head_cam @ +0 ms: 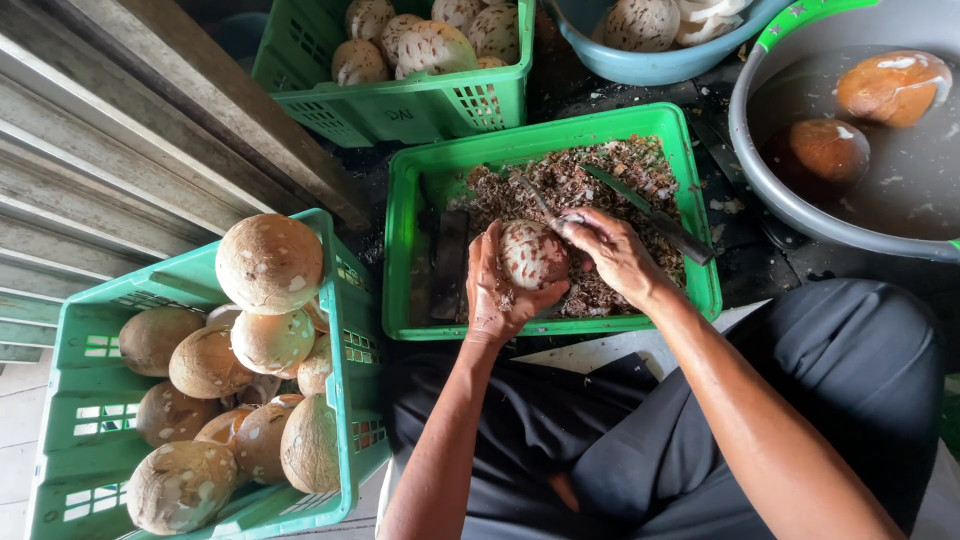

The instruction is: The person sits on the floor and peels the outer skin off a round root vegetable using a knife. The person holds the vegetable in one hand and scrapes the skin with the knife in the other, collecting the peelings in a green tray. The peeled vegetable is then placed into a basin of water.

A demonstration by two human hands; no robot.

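Centre frame: left hand (500,290) wraps a half-peeled coconut (533,254) over the shavings-filled green crate (400,250); right hand (612,252) grips a thin peeling blade (535,198) against it.

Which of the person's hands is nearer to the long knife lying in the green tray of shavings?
The right. The right hand works a small tool just beside the long knife. The left hand cups the coconut on the far side from it.

A grey basin (790,215) at the upper right is cut off by the frame's edge. The right hand (610,255) hides its tool's grip, and shavings (600,175) bury the green tray's (400,250) floor.
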